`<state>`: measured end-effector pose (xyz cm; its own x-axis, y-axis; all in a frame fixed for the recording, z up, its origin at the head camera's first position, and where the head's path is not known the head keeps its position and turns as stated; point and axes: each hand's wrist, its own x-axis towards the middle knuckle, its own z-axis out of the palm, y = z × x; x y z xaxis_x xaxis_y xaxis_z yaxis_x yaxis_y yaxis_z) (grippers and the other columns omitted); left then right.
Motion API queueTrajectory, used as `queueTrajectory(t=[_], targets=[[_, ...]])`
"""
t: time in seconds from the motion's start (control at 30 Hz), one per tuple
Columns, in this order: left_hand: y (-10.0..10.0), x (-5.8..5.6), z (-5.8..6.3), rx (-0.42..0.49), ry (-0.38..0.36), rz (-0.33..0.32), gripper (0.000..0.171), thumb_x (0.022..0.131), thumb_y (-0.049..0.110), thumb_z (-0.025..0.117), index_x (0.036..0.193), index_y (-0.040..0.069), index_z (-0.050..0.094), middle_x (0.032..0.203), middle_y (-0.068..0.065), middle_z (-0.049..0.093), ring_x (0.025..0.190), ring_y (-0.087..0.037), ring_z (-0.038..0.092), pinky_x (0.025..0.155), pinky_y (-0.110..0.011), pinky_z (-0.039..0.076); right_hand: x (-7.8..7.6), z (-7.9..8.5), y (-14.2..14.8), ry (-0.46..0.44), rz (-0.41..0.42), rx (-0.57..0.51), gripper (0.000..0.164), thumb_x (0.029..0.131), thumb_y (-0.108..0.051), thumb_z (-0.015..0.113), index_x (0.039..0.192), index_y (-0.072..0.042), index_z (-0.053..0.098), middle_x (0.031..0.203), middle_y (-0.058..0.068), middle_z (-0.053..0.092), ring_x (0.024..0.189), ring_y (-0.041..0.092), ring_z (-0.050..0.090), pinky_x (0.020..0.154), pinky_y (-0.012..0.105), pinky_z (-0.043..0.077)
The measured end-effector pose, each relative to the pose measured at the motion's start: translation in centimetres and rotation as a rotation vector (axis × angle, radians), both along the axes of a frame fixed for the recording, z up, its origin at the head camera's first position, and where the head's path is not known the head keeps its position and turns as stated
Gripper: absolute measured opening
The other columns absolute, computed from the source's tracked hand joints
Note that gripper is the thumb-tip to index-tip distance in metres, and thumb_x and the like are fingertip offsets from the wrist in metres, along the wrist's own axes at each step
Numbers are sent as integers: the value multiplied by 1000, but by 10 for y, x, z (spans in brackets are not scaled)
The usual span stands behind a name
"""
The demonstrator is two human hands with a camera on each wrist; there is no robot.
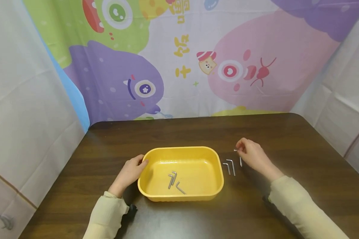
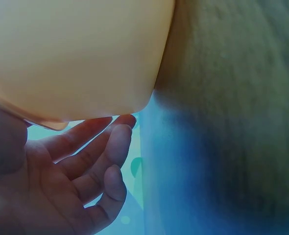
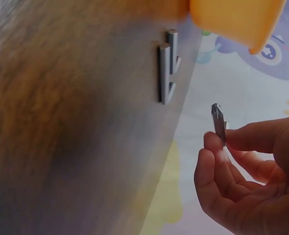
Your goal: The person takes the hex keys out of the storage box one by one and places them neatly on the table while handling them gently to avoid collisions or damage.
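Note:
A yellow plastic tray (image 1: 180,198) stands on the table, with several L-shaped hex keys (image 1: 170,182) lying inside. My left hand (image 1: 131,172) grips its left rim, thumb over the edge; from the left wrist view the fingers (image 2: 88,159) lie against the outer wall. To the right of the tray, my right hand (image 1: 254,156) pinches one metal hex key (image 3: 218,122) between thumb and fingertips, slightly above the table. Its tip looks bevelled in the right wrist view. Two more hex keys (image 1: 231,167) lie side by side between the tray and that hand.
The dark wooden table (image 1: 197,220) extends around the tray. A cartoon-printed curtain (image 1: 182,96) hangs behind its back edge, and pale fabric walls (image 1: 33,109) flank both sides.

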<state>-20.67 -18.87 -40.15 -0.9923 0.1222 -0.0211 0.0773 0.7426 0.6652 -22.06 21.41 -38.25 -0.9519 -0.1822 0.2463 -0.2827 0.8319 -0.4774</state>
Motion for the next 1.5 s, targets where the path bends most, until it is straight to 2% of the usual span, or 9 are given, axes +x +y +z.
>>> queueTrajectory(t=[0.4, 0.73, 0.93, 1.1, 1.5], targets=[[0, 0, 1, 0, -1, 1, 24, 94, 25, 46, 100, 5, 58, 75, -6, 54, 66, -16, 49, 62, -26, 40, -7, -17, 1, -81, -4, 56, 7, 78, 0, 58, 84, 0, 57, 70, 5, 51, 63, 17, 47, 57, 29, 38], [-1, -1, 0, 9, -7, 7, 24, 94, 25, 46, 100, 5, 58, 73, -6, 54, 65, -16, 48, 60, -26, 40, -10, -20, -2, -126, -22, 104, 6, 78, 0, 59, 83, -2, 56, 69, 5, 50, 61, 18, 47, 56, 32, 38], [-1, 0, 0, 9, -9, 7, 24, 94, 25, 46, 100, 5, 57, 74, -6, 54, 65, -15, 48, 60, -26, 40, -10, -20, -5, -182, -34, 150, 5, 78, -1, 58, 82, -2, 55, 70, 6, 53, 65, 21, 50, 62, 38, 42], [-1, 0, 0, 10, -13, 5, 25, 94, 26, 46, 101, 5, 57, 75, -6, 54, 65, -15, 48, 60, -26, 39, -10, -20, -7, -190, -49, 168, 4, 76, -1, 58, 80, -3, 55, 72, 8, 56, 68, 25, 53, 65, 42, 43], [-1, 0, 0, -2, -7, 0, 26, 94, 26, 46, 103, 4, 57, 77, -7, 56, 67, -16, 49, 62, -26, 40, -10, -21, -9, -182, -46, 223, 3, 77, -3, 59, 77, -1, 56, 75, 11, 58, 70, 26, 55, 66, 42, 45]])
